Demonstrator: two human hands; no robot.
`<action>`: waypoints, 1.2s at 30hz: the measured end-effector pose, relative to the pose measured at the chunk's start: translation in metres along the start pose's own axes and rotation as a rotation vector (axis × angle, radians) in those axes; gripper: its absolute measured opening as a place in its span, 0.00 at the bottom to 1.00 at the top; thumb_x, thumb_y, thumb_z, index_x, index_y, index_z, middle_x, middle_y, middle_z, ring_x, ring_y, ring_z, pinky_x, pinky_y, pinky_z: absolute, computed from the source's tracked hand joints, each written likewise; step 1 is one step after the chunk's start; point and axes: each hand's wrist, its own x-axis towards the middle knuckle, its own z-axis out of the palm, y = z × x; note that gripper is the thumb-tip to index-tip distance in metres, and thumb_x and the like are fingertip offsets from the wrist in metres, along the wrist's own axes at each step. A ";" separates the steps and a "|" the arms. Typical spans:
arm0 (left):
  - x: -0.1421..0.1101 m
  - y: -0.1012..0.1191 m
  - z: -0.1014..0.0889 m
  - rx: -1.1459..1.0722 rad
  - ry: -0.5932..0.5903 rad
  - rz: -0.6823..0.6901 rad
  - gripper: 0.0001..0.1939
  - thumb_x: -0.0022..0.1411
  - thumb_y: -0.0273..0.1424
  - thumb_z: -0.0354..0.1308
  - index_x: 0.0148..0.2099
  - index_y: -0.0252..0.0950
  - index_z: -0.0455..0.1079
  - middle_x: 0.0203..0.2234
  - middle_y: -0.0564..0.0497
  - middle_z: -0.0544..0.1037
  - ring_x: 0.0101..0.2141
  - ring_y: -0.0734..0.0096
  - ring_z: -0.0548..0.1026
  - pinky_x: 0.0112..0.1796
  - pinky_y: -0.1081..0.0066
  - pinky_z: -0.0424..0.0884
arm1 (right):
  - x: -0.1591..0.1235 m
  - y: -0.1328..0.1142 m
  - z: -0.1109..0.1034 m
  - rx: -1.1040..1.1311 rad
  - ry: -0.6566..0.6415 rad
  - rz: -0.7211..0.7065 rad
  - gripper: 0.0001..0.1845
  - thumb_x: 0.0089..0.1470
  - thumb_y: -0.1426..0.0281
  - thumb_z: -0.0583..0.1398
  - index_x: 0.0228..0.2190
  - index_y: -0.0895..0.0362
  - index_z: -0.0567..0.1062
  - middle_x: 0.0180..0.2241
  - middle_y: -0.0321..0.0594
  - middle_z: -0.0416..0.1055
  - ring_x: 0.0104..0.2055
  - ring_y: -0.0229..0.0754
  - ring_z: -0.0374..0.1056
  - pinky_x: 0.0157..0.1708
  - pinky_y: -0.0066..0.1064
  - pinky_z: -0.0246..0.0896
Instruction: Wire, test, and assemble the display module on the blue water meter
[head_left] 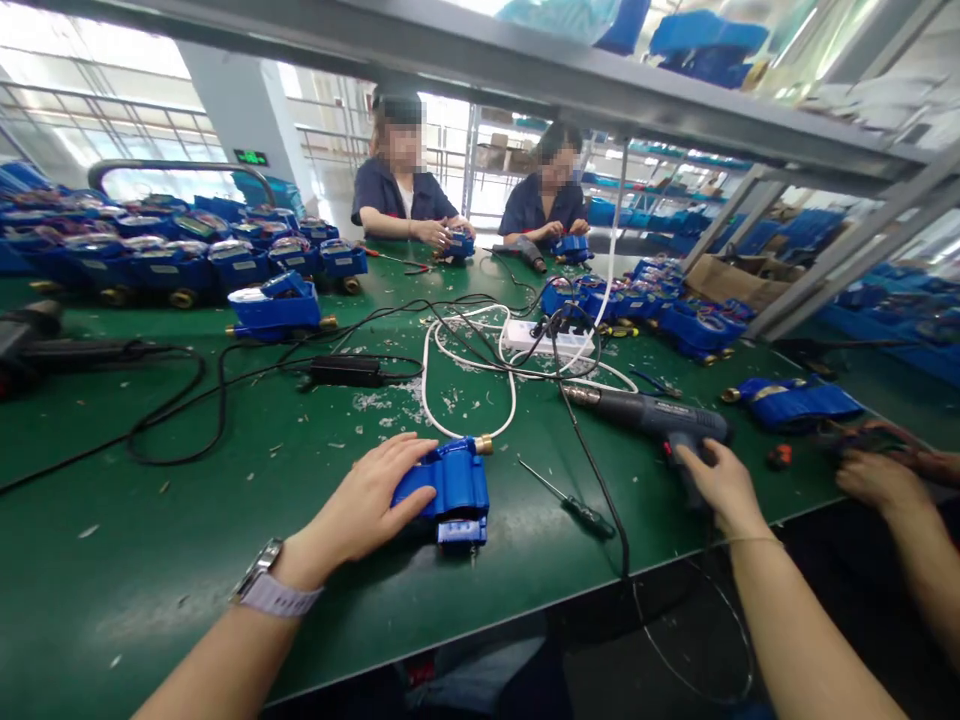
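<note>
Left hand [358, 500] spread flat on a blue water meter [453, 482] on the green counter [150, 540], screwdriver [570, 513] lying just right of that meter, right hand [716, 482] farther right of it wrapped around the grip of a heat gun [645, 413], and another person's hand [879, 482] beyond.

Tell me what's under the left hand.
The left hand lies against a blue water meter on the green bench; the part of the meter beneath the fingers is covered and can't be seen.
</note>
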 end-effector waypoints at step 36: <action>-0.009 0.039 0.026 0.056 0.173 -0.203 0.33 0.60 0.45 0.58 0.63 0.37 0.59 0.56 0.40 0.72 0.59 0.45 0.64 0.55 0.46 0.66 | -0.244 -0.108 0.069 0.089 -0.407 -0.765 0.17 0.49 0.69 0.69 0.37 0.56 0.67 0.43 0.46 0.63 0.45 0.54 0.62 0.43 0.47 0.65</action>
